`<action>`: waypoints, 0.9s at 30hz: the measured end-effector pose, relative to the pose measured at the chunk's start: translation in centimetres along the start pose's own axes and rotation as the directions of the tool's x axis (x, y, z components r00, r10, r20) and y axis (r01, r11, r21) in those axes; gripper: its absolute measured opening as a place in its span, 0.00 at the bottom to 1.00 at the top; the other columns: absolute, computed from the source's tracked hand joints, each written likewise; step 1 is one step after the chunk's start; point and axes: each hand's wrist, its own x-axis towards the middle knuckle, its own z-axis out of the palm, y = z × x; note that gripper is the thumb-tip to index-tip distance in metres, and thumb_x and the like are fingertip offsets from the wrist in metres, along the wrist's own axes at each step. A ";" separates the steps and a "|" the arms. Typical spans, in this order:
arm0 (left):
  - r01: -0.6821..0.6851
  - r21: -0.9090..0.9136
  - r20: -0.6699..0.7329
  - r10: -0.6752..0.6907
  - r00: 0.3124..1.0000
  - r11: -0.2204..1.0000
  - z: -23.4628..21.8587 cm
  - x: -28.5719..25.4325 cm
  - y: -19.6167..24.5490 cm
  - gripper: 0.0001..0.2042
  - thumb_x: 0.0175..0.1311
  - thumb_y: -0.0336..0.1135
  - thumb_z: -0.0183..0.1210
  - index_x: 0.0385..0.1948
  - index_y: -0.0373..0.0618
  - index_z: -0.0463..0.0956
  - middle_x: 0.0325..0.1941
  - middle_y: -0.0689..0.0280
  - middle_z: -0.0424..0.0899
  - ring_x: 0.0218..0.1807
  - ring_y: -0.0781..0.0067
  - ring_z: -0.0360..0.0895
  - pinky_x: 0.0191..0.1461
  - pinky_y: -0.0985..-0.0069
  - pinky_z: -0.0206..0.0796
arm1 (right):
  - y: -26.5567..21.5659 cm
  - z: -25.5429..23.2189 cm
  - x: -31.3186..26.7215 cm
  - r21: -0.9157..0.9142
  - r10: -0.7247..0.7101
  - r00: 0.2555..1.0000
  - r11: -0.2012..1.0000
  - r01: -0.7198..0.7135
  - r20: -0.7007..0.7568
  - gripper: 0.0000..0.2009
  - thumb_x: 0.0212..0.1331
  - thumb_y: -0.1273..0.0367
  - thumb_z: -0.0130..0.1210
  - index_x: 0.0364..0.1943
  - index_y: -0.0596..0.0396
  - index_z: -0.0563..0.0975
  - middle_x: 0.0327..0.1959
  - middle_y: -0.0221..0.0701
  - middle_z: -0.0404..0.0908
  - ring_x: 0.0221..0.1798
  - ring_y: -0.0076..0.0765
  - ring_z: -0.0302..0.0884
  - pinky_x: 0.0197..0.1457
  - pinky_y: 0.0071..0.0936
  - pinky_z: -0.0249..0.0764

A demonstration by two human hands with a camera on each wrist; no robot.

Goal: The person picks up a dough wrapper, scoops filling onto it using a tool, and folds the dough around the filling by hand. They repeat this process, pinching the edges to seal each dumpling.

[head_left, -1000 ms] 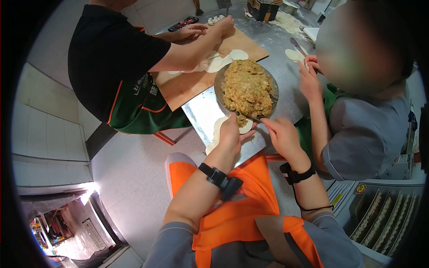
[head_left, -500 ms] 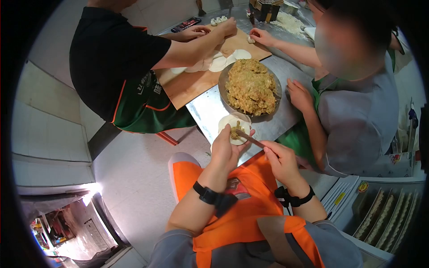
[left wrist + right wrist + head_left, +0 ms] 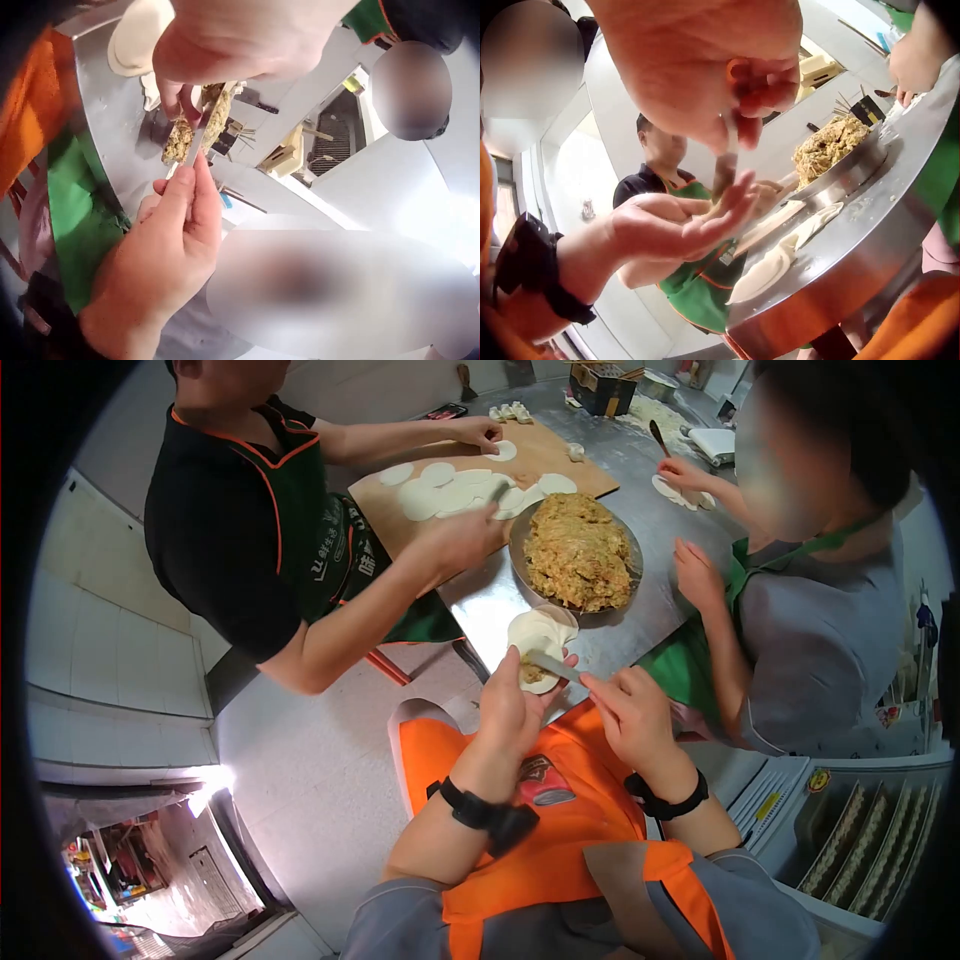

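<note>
In the head view my left hand (image 3: 508,705) holds a round dumpling wrapper (image 3: 543,685), palm up, thumb at its near edge and fingers beneath. A dab of filling (image 3: 530,672) lies on that wrapper. My right hand (image 3: 637,715) grips a narrow flat spatula (image 3: 558,666), its blade lying over the filling. From the right wrist view, the blade (image 3: 725,169) points down to the left palm (image 3: 671,229). More wrappers (image 3: 540,622) lie on the table corner just beyond my left hand. The large bowl (image 3: 516,560) heaped with filling (image 3: 578,550) stands behind them.
Across the wooden board (image 3: 395,530), spread with wrappers (image 3: 455,495), a person in a green apron (image 3: 310,560) reaches with one arm. At right another person's hand (image 3: 685,473) is over wrappers on the metal table (image 3: 640,605). Filled trays (image 3: 868,850) sit low at right.
The spatula has come from the bowl's near edge onto the wrapper in my left hand. The person at left has swung an arm toward the bowl; the person at right has drawn a hand back from the board.
</note>
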 end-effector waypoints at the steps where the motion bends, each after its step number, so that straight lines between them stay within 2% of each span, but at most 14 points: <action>1: 0.005 -0.023 -0.011 -0.005 1.000 1.000 -0.7 0.1 0.0 0.23 0.80 0.43 0.36 0.66 0.34 0.59 0.62 0.49 0.73 0.60 0.48 0.77 0.65 0.55 0.69 | -0.1 0.0 -0.2 -0.012 -0.028 1.000 1.000 0.029 0.013 0.15 0.53 0.77 0.60 0.47 0.53 0.83 0.26 0.34 0.72 0.30 0.42 0.72 0.31 0.36 0.69; 5: 0.011 -0.005 -0.006 -0.011 1.000 1.000 -0.7 -0.3 0.7 0.22 0.80 0.42 0.36 0.65 0.33 0.60 0.59 0.49 0.75 0.59 0.51 0.78 0.64 0.56 0.69 | -1.1 0.1 -0.4 -0.083 -0.097 0.995 0.992 0.099 0.027 0.16 0.51 0.78 0.61 0.46 0.51 0.84 0.25 0.33 0.72 0.29 0.41 0.72 0.31 0.37 0.69; 8: -0.036 0.026 -0.034 0.037 0.999 0.999 -1.4 0.0 0.6 0.22 0.80 0.41 0.36 0.64 0.32 0.61 0.57 0.50 0.77 0.58 0.54 0.79 0.62 0.59 0.70 | -1.4 -0.2 -0.6 -0.085 -0.099 0.991 0.991 0.107 0.088 0.14 0.53 0.78 0.59 0.44 0.54 0.82 0.27 0.33 0.74 0.30 0.43 0.73 0.32 0.38 0.70; 11: -0.102 -0.001 -0.062 0.101 0.993 0.995 -2.1 -0.1 0.9 0.21 0.78 0.41 0.41 0.62 0.33 0.64 0.60 0.51 0.76 0.61 0.54 0.76 0.64 0.55 0.68 | -1.1 -0.5 -0.7 0.083 -0.045 0.999 0.996 0.043 0.018 0.10 0.53 0.80 0.57 0.40 0.58 0.79 0.31 0.35 0.76 0.32 0.47 0.75 0.33 0.39 0.71; 14: 0.018 0.003 0.021 -0.018 1.000 1.000 -0.4 -1.6 0.5 0.19 0.78 0.41 0.42 0.59 0.35 0.66 0.59 0.53 0.76 0.62 0.55 0.76 0.64 0.57 0.68 | -1.4 0.4 -0.1 0.318 0.025 0.998 0.948 -0.006 -0.055 0.08 0.53 0.83 0.55 0.37 0.60 0.75 0.34 0.39 0.77 0.34 0.51 0.76 0.36 0.39 0.72; 15: 0.029 0.024 0.054 -0.030 0.998 0.999 -0.5 -1.9 -0.1 0.18 0.78 0.41 0.42 0.58 0.37 0.67 0.57 0.55 0.77 0.60 0.57 0.77 0.64 0.58 0.69 | -1.7 0.6 0.4 0.300 0.021 0.999 0.954 -0.006 -0.048 0.07 0.53 0.81 0.56 0.36 0.60 0.75 0.34 0.40 0.76 0.35 0.52 0.76 0.37 0.40 0.73; 18: -0.058 0.108 0.047 0.053 0.997 0.992 -0.8 -2.0 -1.9 0.19 0.80 0.42 0.37 0.60 0.37 0.66 0.56 0.57 0.78 0.54 0.60 0.79 0.61 0.65 0.71 | -2.1 0.4 1.3 0.287 0.007 1.000 0.958 -0.004 -0.012 0.05 0.55 0.79 0.57 0.34 0.59 0.75 0.35 0.42 0.76 0.36 0.54 0.76 0.39 0.41 0.73; 19: -0.076 0.137 0.012 0.075 0.997 0.988 -0.1 -2.8 -2.0 0.19 0.80 0.42 0.37 0.58 0.36 0.67 0.52 0.57 0.78 0.50 0.62 0.79 0.57 0.65 0.73 | -1.8 0.1 1.3 0.311 0.002 1.000 0.950 -0.005 0.010 0.05 0.55 0.79 0.57 0.34 0.59 0.75 0.35 0.42 0.76 0.36 0.54 0.76 0.39 0.40 0.73; 20: -0.114 0.220 0.038 0.108 0.993 0.969 0.0 -2.9 -2.1 0.19 0.80 0.42 0.37 0.56 0.36 0.68 0.50 0.57 0.78 0.50 0.63 0.79 0.56 0.66 0.73 | -1.6 0.0 1.4 0.335 -0.006 1.000 0.942 -0.005 0.031 0.05 0.56 0.79 0.57 0.34 0.59 0.75 0.35 0.43 0.76 0.36 0.54 0.76 0.39 0.39 0.73; 22: -0.189 0.377 0.100 0.163 0.982 0.907 -0.1 -3.3 -2.4 0.18 0.80 0.42 0.37 0.54 0.37 0.70 0.48 0.57 0.79 0.48 0.64 0.80 0.52 0.67 0.75 | -1.3 0.2 1.4 0.437 0.087 0.996 0.896 -0.078 -0.002 0.05 0.55 0.79 0.57 0.35 0.60 0.75 0.34 0.42 0.76 0.36 0.52 0.76 0.39 0.38 0.73; 25: -0.291 0.666 0.315 0.095 0.944 0.686 -0.1 -4.1 -1.5 0.19 0.80 0.43 0.36 0.53 0.36 0.71 0.42 0.59 0.80 0.44 0.67 0.81 0.47 0.71 0.75 | -1.1 0.1 1.1 0.510 0.180 0.984 0.845 -0.160 0.010 0.07 0.54 0.80 0.57 0.37 0.61 0.75 0.33 0.42 0.76 0.35 0.52 0.75 0.39 0.36 0.72; 26: -0.327 0.690 0.338 0.111 0.935 0.645 0.2 -4.5 -1.4 0.18 0.80 0.42 0.38 0.52 0.36 0.71 0.40 0.59 0.80 0.42 0.68 0.81 0.46 0.72 0.75 | -1.1 0.1 1.0 0.525 0.201 0.979 0.831 -0.183 0.023 0.08 0.53 0.80 0.57 0.37 0.61 0.75 0.32 0.42 0.75 0.35 0.52 0.75 0.39 0.35 0.72; 27: -0.362 0.711 0.363 0.126 0.923 0.603 0.7 -5.0 -1.2 0.17 0.79 0.40 0.40 0.51 0.36 0.71 0.39 0.60 0.80 0.41 0.69 0.82 0.46 0.73 0.75 | -1.2 0.0 1.0 0.499 0.194 0.981 0.848 -0.179 0.021 0.08 0.55 0.80 0.57 0.38 0.61 0.75 0.32 0.41 0.76 0.35 0.48 0.76 0.40 0.34 0.73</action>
